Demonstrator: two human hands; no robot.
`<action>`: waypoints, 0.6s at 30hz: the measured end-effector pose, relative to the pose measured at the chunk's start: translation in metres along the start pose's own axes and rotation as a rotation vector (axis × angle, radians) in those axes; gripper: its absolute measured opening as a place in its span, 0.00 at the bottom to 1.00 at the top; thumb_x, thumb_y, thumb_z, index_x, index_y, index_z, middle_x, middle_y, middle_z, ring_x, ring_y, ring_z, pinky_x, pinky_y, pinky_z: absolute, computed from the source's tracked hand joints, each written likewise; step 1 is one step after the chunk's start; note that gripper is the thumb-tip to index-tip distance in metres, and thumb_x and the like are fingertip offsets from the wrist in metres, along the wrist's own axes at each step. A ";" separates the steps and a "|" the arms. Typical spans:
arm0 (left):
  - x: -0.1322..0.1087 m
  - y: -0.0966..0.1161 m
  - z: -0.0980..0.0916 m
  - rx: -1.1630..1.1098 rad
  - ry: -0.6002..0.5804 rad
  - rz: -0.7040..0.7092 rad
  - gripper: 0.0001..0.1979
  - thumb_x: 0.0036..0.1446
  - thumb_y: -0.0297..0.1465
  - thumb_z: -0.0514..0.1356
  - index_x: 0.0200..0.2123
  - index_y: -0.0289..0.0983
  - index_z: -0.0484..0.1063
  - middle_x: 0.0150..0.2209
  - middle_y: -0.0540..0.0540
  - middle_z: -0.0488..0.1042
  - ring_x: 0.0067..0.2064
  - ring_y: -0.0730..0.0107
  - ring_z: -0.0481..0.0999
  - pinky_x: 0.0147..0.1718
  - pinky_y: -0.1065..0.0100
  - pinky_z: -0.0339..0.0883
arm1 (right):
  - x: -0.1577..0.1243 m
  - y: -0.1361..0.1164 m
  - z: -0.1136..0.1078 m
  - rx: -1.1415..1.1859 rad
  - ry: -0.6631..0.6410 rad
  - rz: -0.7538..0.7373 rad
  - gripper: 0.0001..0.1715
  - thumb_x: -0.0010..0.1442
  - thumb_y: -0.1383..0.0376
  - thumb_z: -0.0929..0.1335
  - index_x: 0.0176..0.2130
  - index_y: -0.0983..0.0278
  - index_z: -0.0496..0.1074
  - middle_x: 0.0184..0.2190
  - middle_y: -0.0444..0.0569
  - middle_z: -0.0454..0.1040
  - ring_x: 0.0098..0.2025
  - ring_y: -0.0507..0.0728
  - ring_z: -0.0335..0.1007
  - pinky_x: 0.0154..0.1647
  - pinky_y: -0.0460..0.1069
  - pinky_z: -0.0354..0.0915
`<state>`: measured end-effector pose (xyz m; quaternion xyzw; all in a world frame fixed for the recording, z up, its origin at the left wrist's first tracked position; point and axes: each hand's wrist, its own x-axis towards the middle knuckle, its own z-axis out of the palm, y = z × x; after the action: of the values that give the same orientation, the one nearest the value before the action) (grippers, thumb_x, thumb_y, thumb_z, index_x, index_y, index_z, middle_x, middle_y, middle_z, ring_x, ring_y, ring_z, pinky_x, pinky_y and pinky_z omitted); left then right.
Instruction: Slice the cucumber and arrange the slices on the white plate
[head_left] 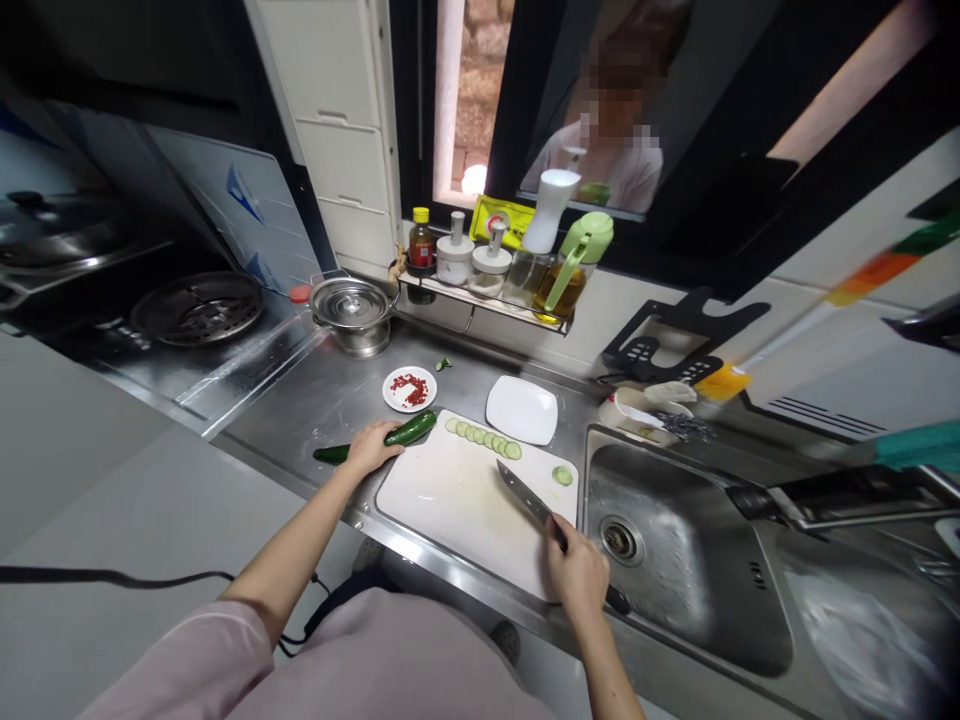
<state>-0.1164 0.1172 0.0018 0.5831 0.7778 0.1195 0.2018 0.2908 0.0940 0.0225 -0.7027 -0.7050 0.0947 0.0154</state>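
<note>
My left hand (369,450) is closed around a dark green cucumber (412,429), at the left edge of a white cutting board (442,510). Green also shows on the other side of that hand; whether it is the same cucumber I cannot tell. In my right hand (581,572) is a kitchen knife (523,492), gripped by its black handle, its blade angled over the board toward the far left. A row of thin cucumber slices (484,439) lies along the board's far side. Near the right edge sit a few more slices (562,476).
Behind the board are a white square plate (521,408) and a small plate (389,396) of chopped red pieces. Cucumber scraps (443,364) and a lidded steel pot (360,320) stand further back. A sink (675,540) adjoins on the right; a seasoning rack (487,300) hangs behind.
</note>
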 end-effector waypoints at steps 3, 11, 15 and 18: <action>0.007 -0.003 0.002 0.003 0.010 -0.005 0.26 0.52 0.40 0.63 0.55 0.45 0.70 0.50 0.44 0.74 0.51 0.55 0.72 0.48 0.62 0.64 | 0.001 -0.001 0.000 0.009 0.012 -0.005 0.25 0.65 0.58 0.58 0.53 0.62 0.74 0.45 0.54 0.78 0.46 0.61 0.72 0.45 0.52 0.57; 0.017 -0.005 0.000 0.009 0.004 0.000 0.28 0.49 0.41 0.64 0.56 0.47 0.69 0.51 0.46 0.75 0.51 0.56 0.73 0.47 0.63 0.64 | 0.004 0.000 -0.001 0.016 -0.006 -0.005 0.26 0.66 0.57 0.57 0.54 0.61 0.73 0.45 0.54 0.78 0.46 0.62 0.71 0.46 0.53 0.57; 0.015 -0.003 0.000 0.014 0.006 0.004 0.29 0.49 0.42 0.65 0.56 0.47 0.69 0.52 0.46 0.74 0.51 0.55 0.73 0.47 0.62 0.63 | 0.008 0.000 -0.002 0.015 -0.007 -0.002 0.25 0.66 0.57 0.58 0.54 0.61 0.73 0.45 0.54 0.78 0.47 0.62 0.71 0.45 0.53 0.58; 0.011 0.000 0.000 0.008 0.025 -0.002 0.34 0.47 0.45 0.65 0.58 0.46 0.65 0.54 0.44 0.72 0.52 0.53 0.71 0.48 0.60 0.63 | 0.010 0.001 -0.002 0.023 0.001 -0.005 0.25 0.66 0.57 0.58 0.54 0.61 0.73 0.45 0.54 0.78 0.47 0.62 0.71 0.46 0.53 0.58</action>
<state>-0.1188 0.1275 -0.0001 0.5816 0.7812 0.1237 0.1900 0.2925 0.1046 0.0234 -0.7008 -0.7056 0.1023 0.0240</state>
